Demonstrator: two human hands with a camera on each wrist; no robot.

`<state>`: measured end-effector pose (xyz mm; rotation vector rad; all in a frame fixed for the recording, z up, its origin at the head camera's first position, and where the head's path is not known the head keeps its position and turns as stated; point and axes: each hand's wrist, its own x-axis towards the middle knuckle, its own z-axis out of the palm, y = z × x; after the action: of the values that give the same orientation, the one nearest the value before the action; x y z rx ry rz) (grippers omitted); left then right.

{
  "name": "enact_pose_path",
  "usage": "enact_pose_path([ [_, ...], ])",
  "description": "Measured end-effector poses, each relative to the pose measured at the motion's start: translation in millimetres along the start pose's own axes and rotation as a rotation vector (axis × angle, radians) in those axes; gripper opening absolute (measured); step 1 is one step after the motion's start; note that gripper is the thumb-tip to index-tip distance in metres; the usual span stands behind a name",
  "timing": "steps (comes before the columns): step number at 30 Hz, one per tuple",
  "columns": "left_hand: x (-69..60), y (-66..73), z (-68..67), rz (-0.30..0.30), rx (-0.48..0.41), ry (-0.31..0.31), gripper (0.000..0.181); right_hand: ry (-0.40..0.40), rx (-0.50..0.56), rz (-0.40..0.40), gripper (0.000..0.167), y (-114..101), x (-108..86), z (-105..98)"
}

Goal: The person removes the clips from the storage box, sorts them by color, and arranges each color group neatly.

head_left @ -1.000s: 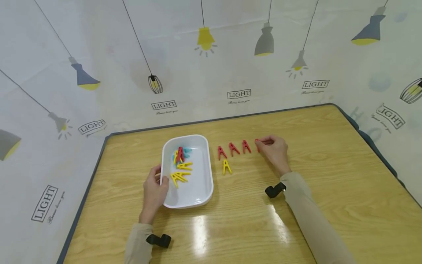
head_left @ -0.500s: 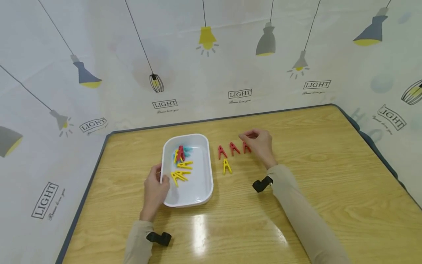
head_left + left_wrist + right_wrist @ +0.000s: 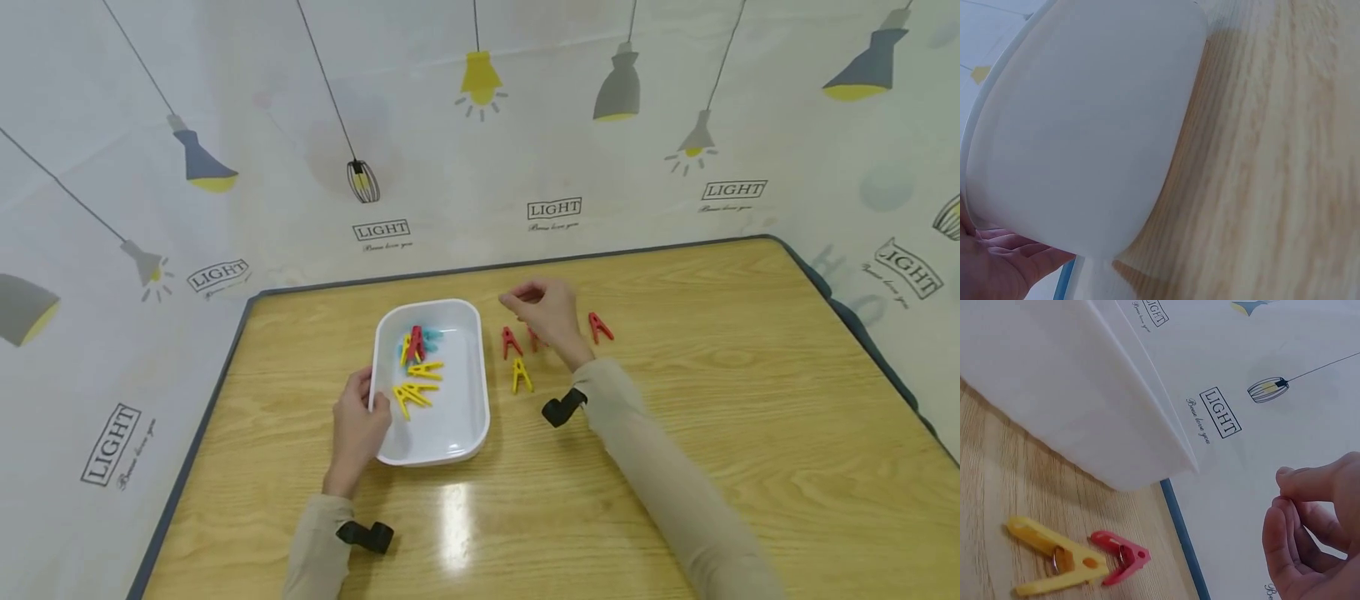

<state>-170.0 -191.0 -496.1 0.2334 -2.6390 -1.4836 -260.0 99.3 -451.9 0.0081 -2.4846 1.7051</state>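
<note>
My left hand (image 3: 360, 425) grips the white tray (image 3: 483, 392) at its left side, thumb over the rim and fingers along the outer wall. Several yellow clothespins (image 3: 424, 372), a red clothespin (image 3: 416, 343) and teal clothespins (image 3: 432, 337) lie inside it. My right hand (image 3: 546, 315) hovers right of the tray, fingers loosely bent and nothing between them. Below it on the table, a red clothespin (image 3: 511, 342) and another, partly hidden red clothespin (image 3: 533, 338) lie near a yellow clothespin (image 3: 521, 376). Farther right lies a separate red clothespin (image 3: 600, 327).
The wooden table (image 3: 712, 375) has a dark edge along the back. Behind it rises a white wall covering (image 3: 420, 108) printed with lamps and lettering. Black wrist cameras sit on both sleeves.
My right hand has let go of the rightmost red clothespin and moved left toward the tray, now covering part of the red row. The left hand keeps its grip on the tray.
</note>
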Motion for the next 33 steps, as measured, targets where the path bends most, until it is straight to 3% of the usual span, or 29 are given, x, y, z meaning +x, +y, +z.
enact_pose_path([
  [16, 1.0, -0.6, 0.9, 0.032, -0.008, 0.040, 0.045, -0.148, 0.081, -0.028, 0.019, -33, 3.2, 52],
  [23, 3.2, -1.4, 2.5, 0.064, -0.040, 0.060, 0.043, -0.200, -0.006, -0.066, 0.018, -51, 10.1, 78],
  [33, 0.5, -2.8, 2.6, 0.065, -0.054, 0.048, 0.043, -0.255, -0.073, -0.086, 0.018, -53, 8.9, 108],
])
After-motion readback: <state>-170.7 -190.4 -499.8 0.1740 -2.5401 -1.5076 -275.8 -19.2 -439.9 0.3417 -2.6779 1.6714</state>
